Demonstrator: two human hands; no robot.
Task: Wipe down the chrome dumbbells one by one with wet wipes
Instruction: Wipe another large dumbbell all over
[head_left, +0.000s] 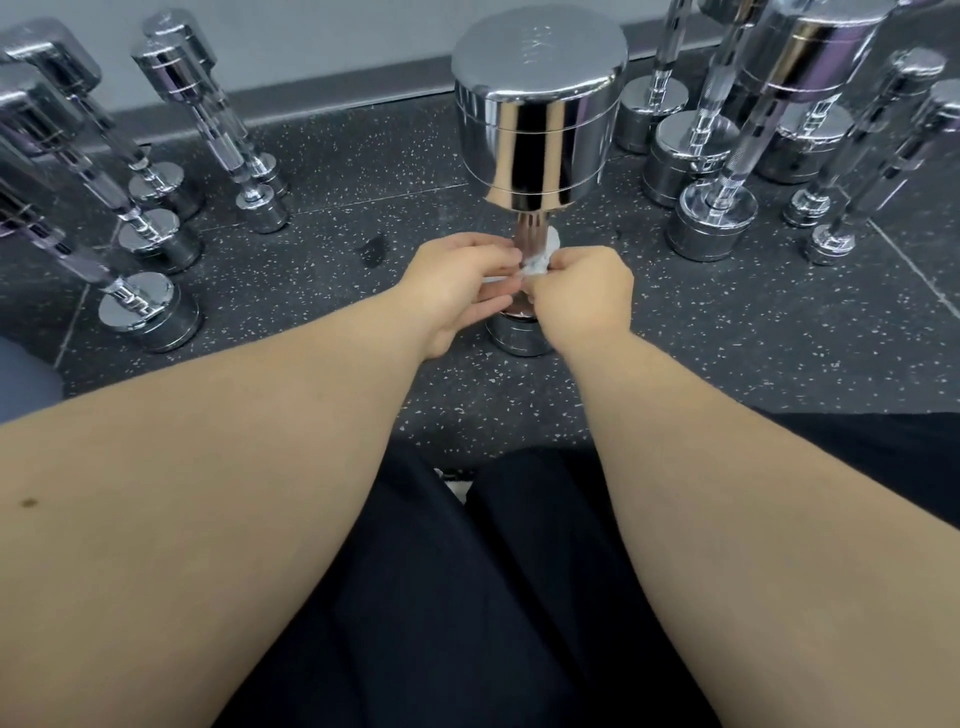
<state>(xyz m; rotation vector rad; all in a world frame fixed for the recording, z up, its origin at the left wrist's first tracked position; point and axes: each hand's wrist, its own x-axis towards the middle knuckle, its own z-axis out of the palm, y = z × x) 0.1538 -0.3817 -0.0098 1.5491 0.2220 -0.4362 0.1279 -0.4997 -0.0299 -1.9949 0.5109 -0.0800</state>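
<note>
We work on one chrome dumbbell, which stands upright on end at the middle of the speckled dark floor, well apart from the wall edge. Its large upper head faces us. Its lower head rests on the floor just beyond our wrists.

A white wet wipe is wrapped around the handle, just under the upper head.

- Left hand: the fingers curl in toward the handle from the left and hold the wipe against it.
- Right hand: the fingers are curled tight, and the fingertips pinch the bunched wipe at the right side of the handle.

The two hands almost meet at the handle, with the wipe between them.

More chrome dumbbells stand on end on the floor. One group occupies the left edge. A second group occupies the right edge and the far right corner, close to the skirting board. A small dark mark lies on the floor just left of our left hand.

Our black trousers cover the near edge.
</note>
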